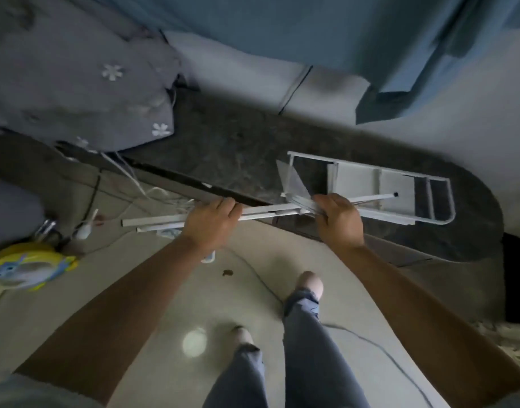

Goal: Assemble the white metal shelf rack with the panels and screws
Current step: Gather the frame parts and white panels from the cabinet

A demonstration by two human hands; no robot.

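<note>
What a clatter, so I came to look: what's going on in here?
A person stands over a dark stone ledge, holding a bundle of long white metal rails level in both hands. The left hand grips the rails near their middle, and the right hand grips them further along. A white shelf frame lies flat on the ledge, just beyond the right hand. No screws are visible.

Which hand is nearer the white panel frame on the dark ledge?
Right. The right hand grips the white bars at the near edge of the panel frame; the left hand grips them farther left, clear of it.
</note>
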